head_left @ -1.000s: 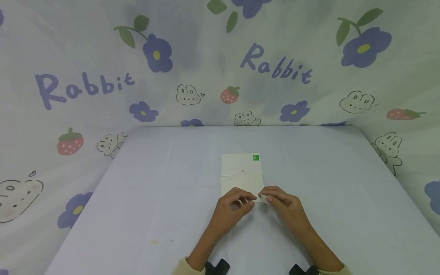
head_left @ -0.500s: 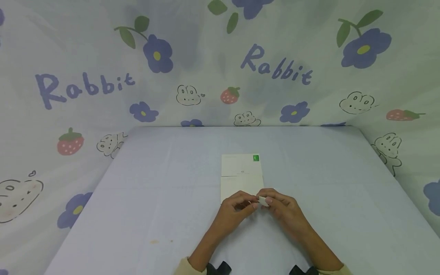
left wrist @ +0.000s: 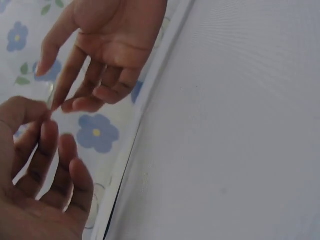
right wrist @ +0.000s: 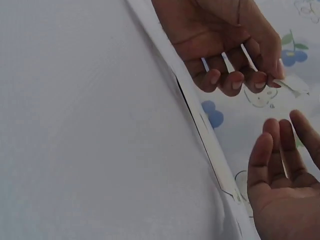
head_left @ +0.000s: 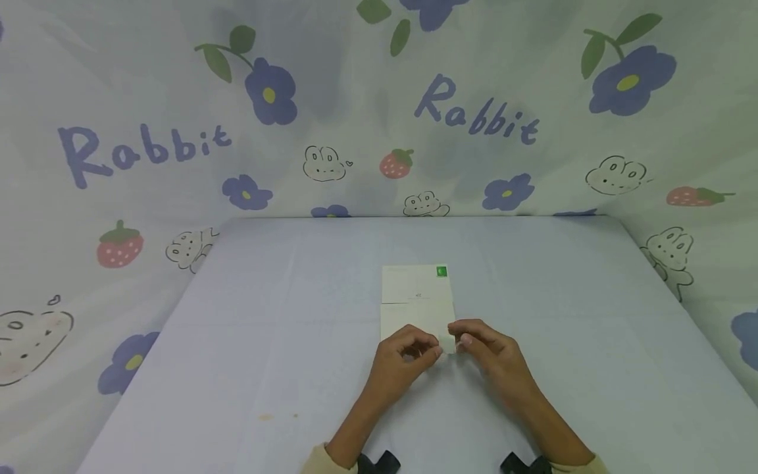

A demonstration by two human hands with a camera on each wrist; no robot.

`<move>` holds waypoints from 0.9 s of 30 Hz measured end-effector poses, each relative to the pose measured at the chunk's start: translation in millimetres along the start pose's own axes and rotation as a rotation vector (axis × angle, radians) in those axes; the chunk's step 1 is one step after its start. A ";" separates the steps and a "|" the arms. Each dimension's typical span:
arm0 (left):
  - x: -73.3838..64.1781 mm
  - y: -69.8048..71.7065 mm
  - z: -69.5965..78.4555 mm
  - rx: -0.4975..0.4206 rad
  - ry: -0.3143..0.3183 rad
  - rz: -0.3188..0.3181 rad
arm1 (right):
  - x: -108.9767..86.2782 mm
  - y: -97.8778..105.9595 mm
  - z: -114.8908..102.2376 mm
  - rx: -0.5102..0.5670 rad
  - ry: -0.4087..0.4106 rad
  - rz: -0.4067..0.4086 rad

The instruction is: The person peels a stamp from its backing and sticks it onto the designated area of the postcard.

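Note:
My left hand (head_left: 403,359) pinches a small thin whitish piece (head_left: 447,344) between thumb and fingertips. In the right wrist view this piece (right wrist: 295,89) sticks out flat and pale beyond the left thumb. My right hand (head_left: 494,352) is close beside it, thumb apart from the other fingers. In the left wrist view the right hand's fingertip (left wrist: 56,106) comes right up to the left fingertips. White paper (head_left: 417,316) with a green stamp (head_left: 441,271) in its upper right corner lies on the table beyond the hands; their fingers cover part of its near edge.
A white cloth covers the table (head_left: 296,368), with a small yellowish stain (head_left: 266,417) left of the hands. Behind it hangs a curtain (head_left: 355,99) printed with rabbits, flowers and strawberries.
The whitish piece was between the right thumb and fingers; half a second ago the hands met at it. Now the left hand holds it and the right fingers have parted.

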State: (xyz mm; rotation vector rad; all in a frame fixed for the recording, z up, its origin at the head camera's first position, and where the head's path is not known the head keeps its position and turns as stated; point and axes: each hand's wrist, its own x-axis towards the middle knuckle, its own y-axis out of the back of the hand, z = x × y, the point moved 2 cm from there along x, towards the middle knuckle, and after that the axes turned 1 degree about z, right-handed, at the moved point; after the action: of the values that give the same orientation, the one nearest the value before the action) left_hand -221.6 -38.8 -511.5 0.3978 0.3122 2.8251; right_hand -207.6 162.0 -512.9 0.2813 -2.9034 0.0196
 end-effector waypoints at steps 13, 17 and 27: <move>-1.1 2.3 -2.3 0.253 -0.295 0.151 | -1.3 -3.6 2.9 -0.440 0.427 0.142; -1.8 2.0 -1.3 0.354 -0.345 0.156 | -1.4 -5.7 1.2 -0.510 0.450 0.162; -2.1 -1.1 -0.4 0.410 -0.429 0.105 | 1.7 -9.8 -0.9 -0.553 0.654 0.156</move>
State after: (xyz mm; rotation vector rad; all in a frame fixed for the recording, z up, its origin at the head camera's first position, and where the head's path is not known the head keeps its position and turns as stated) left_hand -219.6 -38.5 -512.6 1.1102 0.7932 2.6642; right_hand -207.1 152.1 -511.7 -0.0498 -2.1615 -0.5469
